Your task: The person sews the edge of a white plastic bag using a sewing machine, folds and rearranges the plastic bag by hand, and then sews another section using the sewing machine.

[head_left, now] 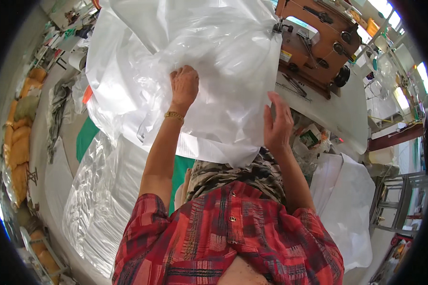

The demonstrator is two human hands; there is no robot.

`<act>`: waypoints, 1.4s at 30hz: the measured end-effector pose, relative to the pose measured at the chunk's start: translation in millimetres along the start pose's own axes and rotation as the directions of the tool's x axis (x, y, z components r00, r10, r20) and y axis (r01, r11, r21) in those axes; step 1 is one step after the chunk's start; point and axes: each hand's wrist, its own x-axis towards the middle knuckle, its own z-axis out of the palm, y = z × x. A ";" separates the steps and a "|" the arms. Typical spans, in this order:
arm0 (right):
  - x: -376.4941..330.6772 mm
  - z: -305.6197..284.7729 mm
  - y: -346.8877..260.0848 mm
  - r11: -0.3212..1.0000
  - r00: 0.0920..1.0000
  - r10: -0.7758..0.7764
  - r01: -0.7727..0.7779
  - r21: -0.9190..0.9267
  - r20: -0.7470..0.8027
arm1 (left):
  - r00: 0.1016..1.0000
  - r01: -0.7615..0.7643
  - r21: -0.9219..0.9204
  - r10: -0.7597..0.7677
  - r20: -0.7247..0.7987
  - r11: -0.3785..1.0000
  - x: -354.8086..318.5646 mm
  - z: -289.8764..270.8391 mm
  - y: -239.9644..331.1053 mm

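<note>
A large sheet of glossy white plastic (223,109) spreads over the work surface and hangs down at my lap. My left hand (184,86) rests in the middle of it with fingers curled in and closed on the plastic, which wrinkles around them. At the sheet's right edge, my right hand (278,122) is open, fingers stretched upward and thumb apart; whether it touches the edge I cannot tell. A brown sewing machine (328,42) stands at the far right, its needle end (278,28) beside the sheet's edge.
Snips (296,86) lie on the table (342,111) beside the machine. More clear plastic (102,194) is heaped on the floor at left, near a green cloth (85,137). White folded sheeting (349,204) lies at right. Orange-yellow bundles (21,142) line the far left.
</note>
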 end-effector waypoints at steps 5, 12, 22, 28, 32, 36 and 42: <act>59.6 43.5 -2.9 0.812 0.918 0.292 -0.386 0.437 0.267 | 0.992 0.021 0.059 -0.028 0.122 0.998 -28.4 -21.0 -9.9; 50.0 120.7 -7.8 0.352 0.677 0.721 -0.542 0.763 0.148 | 0.914 0.026 0.272 -0.133 0.382 0.962 -65.2 -60.6 -63.5; -6.5 83.5 -46.3 0.226 0.859 0.139 -0.512 0.829 0.493 | 0.981 -0.085 0.085 0.068 0.183 0.993 -45.2 -149.5 -0.1; -49.2 45.1 -77.3 0.306 0.803 -0.012 -0.564 0.767 0.596 | 0.958 0.054 -0.737 0.172 0.227 0.673 -50.4 -160.2 96.4; -60.8 23.3 -101.8 0.665 0.909 -0.064 -0.269 0.697 0.412 | 0.813 0.455 -0.744 0.113 0.571 0.488 -73.8 -138.0 111.4; -75.0 21.1 -97.9 0.837 0.916 -0.246 0.036 0.546 0.317 | 0.752 0.524 -0.681 0.097 0.652 0.512 -77.9 -129.1 120.0; -82.0 13.0 -94.3 0.837 0.760 -0.463 0.206 0.507 0.456 | 0.758 0.452 -0.607 0.078 0.648 0.653 -100.1 -98.6 113.5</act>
